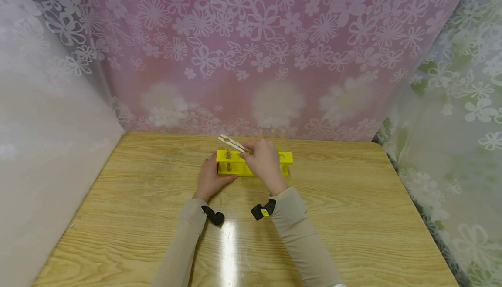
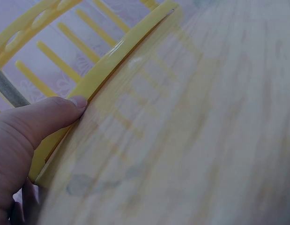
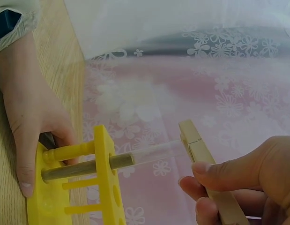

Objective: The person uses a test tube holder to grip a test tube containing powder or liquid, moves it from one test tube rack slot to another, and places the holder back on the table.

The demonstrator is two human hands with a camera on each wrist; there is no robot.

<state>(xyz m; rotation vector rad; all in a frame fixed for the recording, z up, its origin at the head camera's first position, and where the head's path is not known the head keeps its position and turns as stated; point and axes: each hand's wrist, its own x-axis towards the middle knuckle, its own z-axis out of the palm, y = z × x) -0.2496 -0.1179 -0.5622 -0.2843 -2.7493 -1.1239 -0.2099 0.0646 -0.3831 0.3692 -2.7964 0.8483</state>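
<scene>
My right hand (image 1: 266,163) pinches a wooden test tube holder (image 3: 201,152) between thumb and fingers, above a yellow test tube rack (image 1: 287,158). The holder's jaw end is right at the mouth of a glass test tube (image 3: 156,153). That tube stands upright in the leftmost hole, filled with grey-brown matter in its lower part and clear above. With my left hand (image 1: 211,178) I grip the rack's left end; in the left wrist view the thumb (image 2: 60,112) presses along the front edge of its base. The fingers behind are mostly hidden.
Three thin pale upright shapes (image 1: 272,135) rise behind my right hand at the rack's back. The rack stands near the far edge of a wood-grain table (image 1: 337,217). Flower-patterned sheets (image 1: 251,60) hang behind and on both sides.
</scene>
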